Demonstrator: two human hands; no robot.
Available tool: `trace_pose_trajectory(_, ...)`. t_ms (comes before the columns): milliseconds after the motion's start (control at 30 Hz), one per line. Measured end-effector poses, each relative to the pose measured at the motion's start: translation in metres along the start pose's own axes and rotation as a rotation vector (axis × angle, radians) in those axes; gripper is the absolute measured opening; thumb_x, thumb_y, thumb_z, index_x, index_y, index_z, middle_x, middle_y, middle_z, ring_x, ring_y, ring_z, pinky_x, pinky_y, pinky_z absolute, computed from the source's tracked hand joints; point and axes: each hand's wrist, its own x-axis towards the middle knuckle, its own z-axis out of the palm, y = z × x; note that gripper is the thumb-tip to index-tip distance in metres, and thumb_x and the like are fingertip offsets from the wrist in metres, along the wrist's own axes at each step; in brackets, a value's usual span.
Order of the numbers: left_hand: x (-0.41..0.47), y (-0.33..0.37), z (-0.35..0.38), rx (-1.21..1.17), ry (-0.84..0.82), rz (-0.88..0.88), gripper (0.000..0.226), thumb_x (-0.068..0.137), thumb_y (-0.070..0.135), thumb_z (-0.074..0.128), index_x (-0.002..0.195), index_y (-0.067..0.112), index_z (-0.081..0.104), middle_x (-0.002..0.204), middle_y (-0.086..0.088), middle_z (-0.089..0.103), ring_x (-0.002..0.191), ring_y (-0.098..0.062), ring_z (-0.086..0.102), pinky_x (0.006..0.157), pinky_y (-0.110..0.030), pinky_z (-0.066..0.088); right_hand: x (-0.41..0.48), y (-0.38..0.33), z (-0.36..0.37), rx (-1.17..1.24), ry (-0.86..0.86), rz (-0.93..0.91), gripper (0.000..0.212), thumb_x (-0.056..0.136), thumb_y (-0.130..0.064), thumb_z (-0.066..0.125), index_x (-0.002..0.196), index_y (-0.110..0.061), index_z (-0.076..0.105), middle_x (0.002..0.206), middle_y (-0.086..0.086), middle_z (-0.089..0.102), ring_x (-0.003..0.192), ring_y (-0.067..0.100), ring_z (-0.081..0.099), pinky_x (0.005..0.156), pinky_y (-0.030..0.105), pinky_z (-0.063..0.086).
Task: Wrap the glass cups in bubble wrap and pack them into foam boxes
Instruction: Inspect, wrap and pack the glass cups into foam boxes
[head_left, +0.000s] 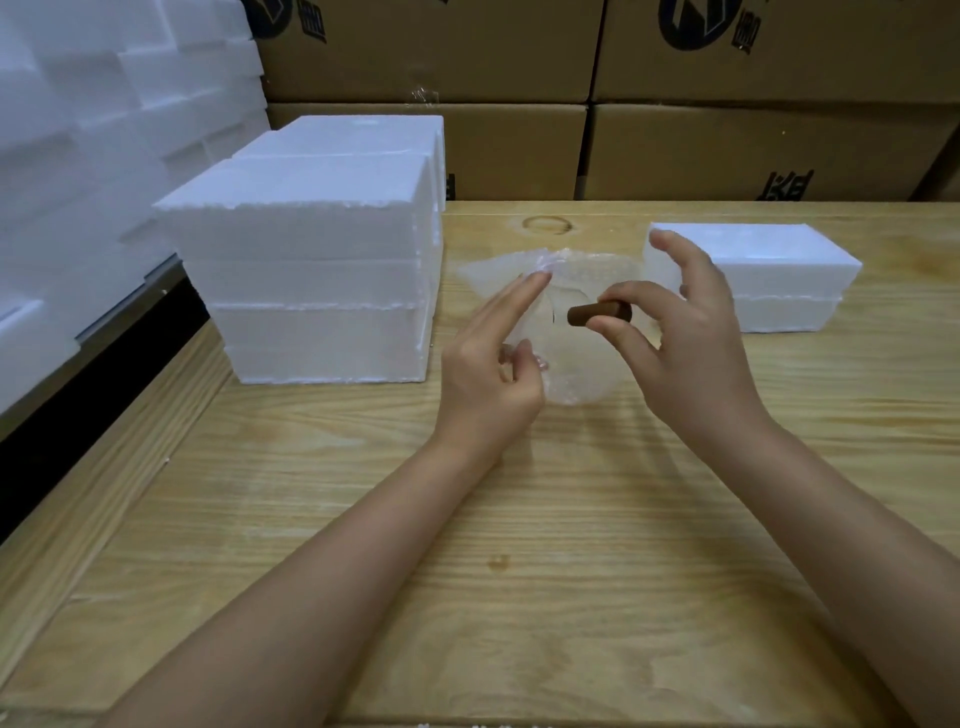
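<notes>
A sheet of clear bubble wrap lies bunched in the middle of the wooden table. A glass cup rests in it, faint and hard to make out. A brown cylindrical handle sticks out of the cup to the right. My right hand pinches this handle between thumb and fingers, its index finger raised. My left hand holds the wrap's left side, lower fingers curled on the film and two fingers stretched toward the top edge. A closed white foam box stands just right of my right hand.
A tall stack of white foam boxes stands on the table's left side, close to my left hand. More foam pieces pile up at the far left. Brown cardboard cartons form a wall behind the table.
</notes>
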Motion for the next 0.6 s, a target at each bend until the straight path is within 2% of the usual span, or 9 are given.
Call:
trace_pose_trajectory(67,-0.001,0.008,0.004,-0.139,-0.015,-0.072,0.067,0.08,-0.019,0.047,0.124,0.03,0.053,0.13,0.007,0.057,0.125,-0.009,0.053,0.072,-0.037,0.059,-0.001,0.001,0.005,0.023,0.015,0.001,0.018,0.088,-0.021,0.066,0.099,-0.007,0.07,0.133,0.014,0.05,0.128,0.027,0.045,0.104,0.035,0.035)
trace_pose_trajectory(100,-0.002,0.012,0.006,-0.19,-0.027,-0.081,0.064,0.081,-0.017,0.048,0.121,0.032,0.055,0.129,0.005,0.059,0.126,-0.008,0.052,0.072,-0.037,0.06,-0.002,0.002,0.008,0.041,0.033,-0.006,0.018,0.088,-0.02,0.066,0.099,-0.006,0.07,0.119,0.012,0.057,0.114,0.025,0.053,0.094,0.027,0.039)
trace_pose_trajectory(167,-0.005,0.016,0.008,-0.232,-0.052,-0.024,0.048,0.084,-0.006,0.051,0.116,0.028,0.06,0.125,0.004,0.061,0.126,-0.01,0.052,0.071,-0.041,0.059,-0.002,0.005,0.009,0.102,0.071,-0.001,0.015,0.089,-0.017,0.065,0.097,-0.005,0.07,0.095,0.002,0.056,0.087,0.015,0.054,0.076,0.01,0.036)
trace_pose_trajectory(233,-0.005,0.015,0.008,-0.233,-0.015,0.047,0.024,0.088,0.012,0.052,0.108,0.024,0.058,0.119,-0.001,0.058,0.118,-0.011,0.053,0.071,-0.037,0.056,-0.001,0.012,0.007,0.192,0.073,0.035,0.009,0.09,-0.014,0.063,0.095,-0.008,0.068,0.092,-0.004,0.055,0.083,0.003,0.05,0.077,0.004,0.034)
trace_pose_trajectory(300,-0.001,0.009,0.005,-0.223,0.111,-0.017,0.013,0.087,0.025,0.049,0.099,0.025,0.044,0.106,-0.003,0.047,0.1,-0.014,0.05,0.079,-0.032,0.046,0.0,0.021,0.001,0.291,0.031,0.068,0.008,0.092,-0.012,0.06,0.095,-0.017,0.065,0.091,-0.011,0.055,0.082,-0.003,0.05,0.079,0.006,0.037)
trace_pose_trajectory(367,0.003,-0.002,0.002,-0.137,0.187,-0.134,0.021,0.088,0.027,0.049,0.103,0.023,0.035,0.106,-0.005,0.04,0.1,-0.017,0.044,0.088,-0.031,0.038,-0.001,0.03,-0.006,0.4,-0.011,0.099,0.018,0.094,-0.01,0.057,0.091,-0.028,0.062,0.09,-0.014,0.056,0.082,-0.007,0.053,0.078,0.009,0.04)
trace_pose_trajectory(467,0.005,-0.014,-0.001,-0.077,0.073,-0.288,0.064,0.083,0.022,0.055,0.137,0.013,0.022,0.141,-0.003,0.027,0.135,-0.014,0.029,0.109,-0.017,0.024,0.001,0.039,-0.015,0.599,-0.08,0.143,0.018,0.096,-0.009,0.053,0.094,-0.023,0.063,0.09,-0.011,0.064,0.084,-0.004,0.06,0.077,0.013,0.045)
trace_pose_trajectory(533,0.004,-0.016,0.001,-0.144,-0.048,-0.372,0.093,0.078,0.027,0.062,0.149,0.016,0.003,0.153,0.005,0.009,0.141,-0.002,0.01,0.109,-0.007,0.015,0.004,0.043,-0.021,0.709,-0.121,0.183,0.017,0.096,-0.009,0.051,0.096,-0.018,0.066,0.085,-0.014,0.069,0.082,-0.002,0.063,0.074,0.013,0.047)
trace_pose_trajectory(600,0.004,-0.016,0.001,-0.207,-0.11,-0.423,0.109,0.073,0.032,0.068,0.151,0.022,-0.008,0.158,0.006,0.002,0.137,0.008,0.007,0.109,-0.011,0.014,0.004,0.045,-0.027,0.796,-0.151,0.234,0.032,0.097,-0.003,0.049,0.088,-0.023,0.072,0.078,-0.016,0.071,0.075,-0.001,0.065,0.066,0.013,0.05)
